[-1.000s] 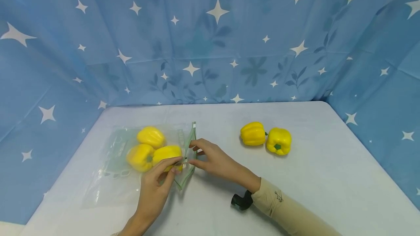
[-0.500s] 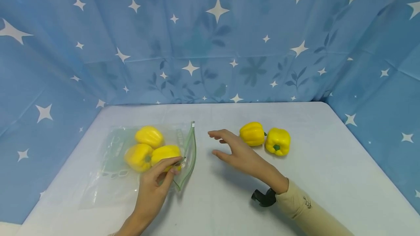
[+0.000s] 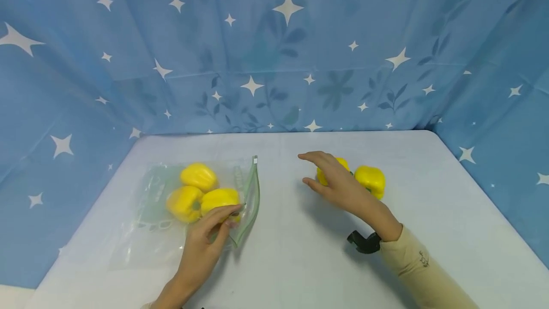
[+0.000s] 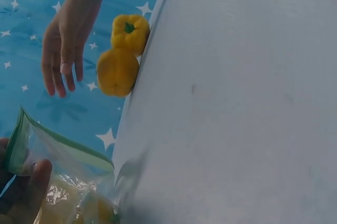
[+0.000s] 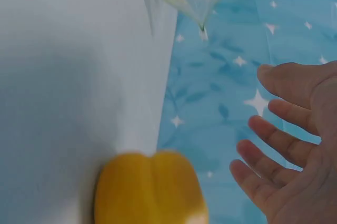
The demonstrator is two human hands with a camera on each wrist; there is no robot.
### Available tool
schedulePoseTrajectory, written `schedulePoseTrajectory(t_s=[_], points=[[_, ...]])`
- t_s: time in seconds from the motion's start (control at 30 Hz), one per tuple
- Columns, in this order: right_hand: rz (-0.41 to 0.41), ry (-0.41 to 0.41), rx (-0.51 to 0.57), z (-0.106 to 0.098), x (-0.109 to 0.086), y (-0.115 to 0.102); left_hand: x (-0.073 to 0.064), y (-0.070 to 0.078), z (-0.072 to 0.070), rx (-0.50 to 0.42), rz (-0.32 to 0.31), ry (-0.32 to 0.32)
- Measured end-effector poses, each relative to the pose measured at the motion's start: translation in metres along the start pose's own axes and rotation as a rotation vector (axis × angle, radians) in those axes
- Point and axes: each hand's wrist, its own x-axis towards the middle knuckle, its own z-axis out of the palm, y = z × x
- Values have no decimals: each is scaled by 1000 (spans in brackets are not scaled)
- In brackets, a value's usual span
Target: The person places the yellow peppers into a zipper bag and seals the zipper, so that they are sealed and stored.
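Note:
A clear zip bag [image 3: 146, 247] with a green-edged mouth lies on the left of the table, and three yellow bell peppers [image 3: 198, 178] are inside it. My left hand [image 3: 201, 247] pinches the bag near its mouth, which gapes to the right; the left wrist view shows the thumb on the plastic. Two more yellow bell peppers [image 3: 371, 180] sit side by side at the right. My right hand [image 3: 343, 187] is over them with fingers spread and nothing held, partly covering the left one. In the right wrist view that bell pepper [image 5: 150, 190] is below the open palm.
The table [image 3: 291, 271] has a white cover. A blue star-patterned curtain [image 3: 274, 61] hangs along its back and sides. A dark camera mount [image 3: 364, 242] is strapped at my right wrist.
My right hand has let go of the bag's mouth and moved right, over to the two loose bell peppers. The left hand keeps its pinch on the bag in the same place.

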Motion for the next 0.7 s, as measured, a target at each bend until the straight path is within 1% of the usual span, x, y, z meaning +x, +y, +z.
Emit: schedulePoseTrajectory(t_s=[0.1, 0.23, 0.33, 0.43, 0.57, 0.7], points=[[2, 6, -51, -9, 1, 7, 1, 1, -1, 19, 14, 9], [-2, 3, -81, -18, 3, 15, 0, 3, -2, 64, 31, 38], [15, -10, -94, -23, 2, 21, -1, 6, -1, 110, 31, 61], [46, -27, -95, -28, -1, 26, -1, 9, 0, 189, 44, 97], [77, -50, -79, -32, -5, 32, 0, 11, 2, 310, 86, 160], [99, -79, -86, -35, -7, 35, -1, 10, 3, 381, 114, 209]])
